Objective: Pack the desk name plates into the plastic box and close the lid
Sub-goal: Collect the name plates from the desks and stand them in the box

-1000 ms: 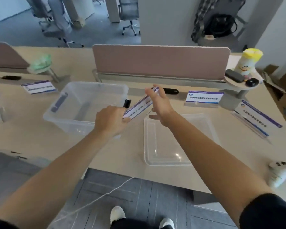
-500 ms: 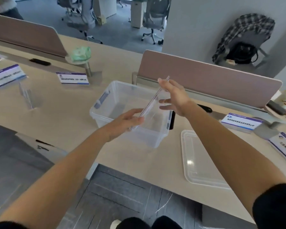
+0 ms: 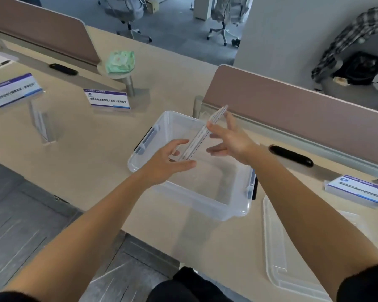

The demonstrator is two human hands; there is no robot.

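A clear acrylic name plate (image 3: 202, 132) hangs edge-on, tilted, over the open clear plastic box (image 3: 140, 168). My left hand (image 3: 166, 164) pinches the plate's near lower end between thumb and fingers. My right hand (image 3: 231, 138) touches the plate's upper part with straight, spread fingers. The box's clear lid (image 3: 277, 258) lies flat on the desk to the right. More name plates stand on the desk: one white and purple (image 3: 107, 99) behind the box, one (image 3: 13, 89) at far left, one (image 3: 358, 190) at right, and a clear one (image 3: 40, 123) seen edge-on.
Pinkish desk partitions (image 3: 292, 105) run behind the box. A black oblong object (image 3: 290, 155) lies to the right of the box, another (image 3: 62, 69) at back left. A green packet (image 3: 119, 62) sits on a small round stand. The desk's front edge is close to me.
The name plate went from beside the box to above it and turned edge-on. My right hand's fingers have straightened against it. The view has swung left, bringing the box under my hands.
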